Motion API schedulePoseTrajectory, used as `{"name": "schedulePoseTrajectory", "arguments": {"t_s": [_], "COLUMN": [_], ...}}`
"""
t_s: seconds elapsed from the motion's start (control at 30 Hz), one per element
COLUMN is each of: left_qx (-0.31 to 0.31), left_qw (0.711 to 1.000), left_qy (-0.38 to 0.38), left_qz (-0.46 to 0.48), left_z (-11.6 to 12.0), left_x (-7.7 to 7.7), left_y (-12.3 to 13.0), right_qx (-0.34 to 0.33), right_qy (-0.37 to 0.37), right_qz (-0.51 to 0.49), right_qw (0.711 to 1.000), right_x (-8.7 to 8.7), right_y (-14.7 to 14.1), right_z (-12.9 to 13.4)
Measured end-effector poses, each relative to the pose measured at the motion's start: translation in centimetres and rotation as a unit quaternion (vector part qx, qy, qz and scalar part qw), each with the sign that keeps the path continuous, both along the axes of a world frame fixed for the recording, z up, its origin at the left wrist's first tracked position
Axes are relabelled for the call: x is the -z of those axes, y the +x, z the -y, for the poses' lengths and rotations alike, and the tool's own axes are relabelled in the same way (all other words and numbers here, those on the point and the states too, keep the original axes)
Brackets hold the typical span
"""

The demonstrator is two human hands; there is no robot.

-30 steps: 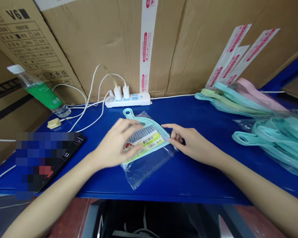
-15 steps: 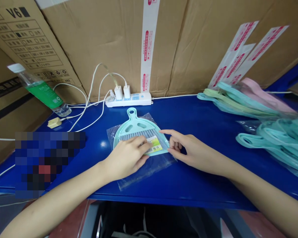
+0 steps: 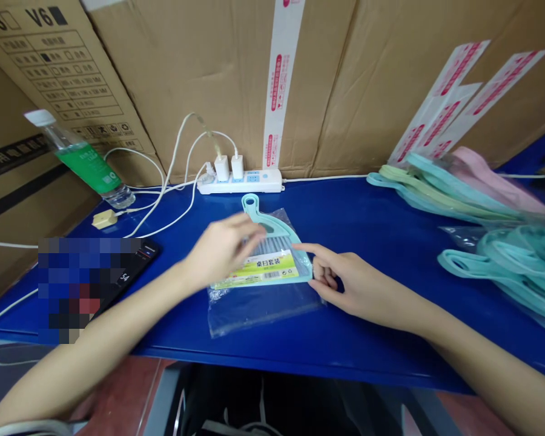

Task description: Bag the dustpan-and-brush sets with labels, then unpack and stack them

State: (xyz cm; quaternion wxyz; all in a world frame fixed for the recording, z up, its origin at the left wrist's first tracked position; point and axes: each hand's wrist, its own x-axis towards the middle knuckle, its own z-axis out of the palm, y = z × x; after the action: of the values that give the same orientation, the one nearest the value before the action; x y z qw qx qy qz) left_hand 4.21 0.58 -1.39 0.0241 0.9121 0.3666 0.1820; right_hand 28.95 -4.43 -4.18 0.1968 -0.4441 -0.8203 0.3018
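Note:
A mint-green dustpan (image 3: 279, 229) with a grey-bristled brush (image 3: 266, 247) lies inside a clear plastic bag (image 3: 263, 315) on the blue table (image 3: 358, 209). A yellow-green printed label (image 3: 257, 271) covers its lower part. My left hand (image 3: 224, 245) is blurred, hovering with parted fingers over the brush and the dustpan's upper left. My right hand (image 3: 331, 277) grips the dustpan's right edge through the bag, its fingers curled at the rim.
Behind the package stands a white power strip (image 3: 238, 183) with plugged-in chargers and loose white cables (image 3: 175, 188). A water bottle (image 3: 84, 162) lies at the left, near a pixelated dark phone (image 3: 136, 257). Bagged teal and pink strips (image 3: 513, 266) lie at the right, before cardboard boxes (image 3: 209, 79).
My left hand has lifted off the brush and moved up and left, uncovering the label. The bagged dustpan has turned slightly, and its bag now lies flatter below it.

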Motion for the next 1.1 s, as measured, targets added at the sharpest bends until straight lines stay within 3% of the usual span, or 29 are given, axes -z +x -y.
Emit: {"name": "schedulePoseTrajectory", "arguments": {"t_s": [0.1,0.13,0.2,0.3,0.5,1.1], "left_qx": [-0.108,-0.100,-0.021,0.054,0.056,-0.019], "left_qw": [0.987,0.983,0.977,0.970,0.969,0.966], "left_qy": [0.057,0.050,-0.002,-0.039,-0.047,-0.015], "left_qz": [-0.106,-0.148,-0.210,-0.232,-0.235,-0.256], "left_z": [-4.5,-6.0,-8.3,-10.1,-10.0,-9.1], "left_x": [-1.4,-1.6,-1.6,-1.3,-1.8,-2.2], "left_y": [-0.4,-0.3,0.0,0.5,0.3,0.5], "right_qx": [0.012,0.016,0.014,-0.004,-0.007,-0.011], "right_qy": [0.049,0.057,0.046,0.005,-0.023,-0.028], "right_qz": [0.028,0.031,0.024,-0.007,0.003,-0.023], "right_qw": [0.998,0.998,0.999,1.000,1.000,0.999], "right_x": [0.1,0.1,0.2,0.2,0.0,0.3], "right_y": [0.3,0.4,0.5,0.4,0.1,0.0], "right_z": [-0.1,-0.2,-0.4,-0.7,-0.7,-0.5]}}
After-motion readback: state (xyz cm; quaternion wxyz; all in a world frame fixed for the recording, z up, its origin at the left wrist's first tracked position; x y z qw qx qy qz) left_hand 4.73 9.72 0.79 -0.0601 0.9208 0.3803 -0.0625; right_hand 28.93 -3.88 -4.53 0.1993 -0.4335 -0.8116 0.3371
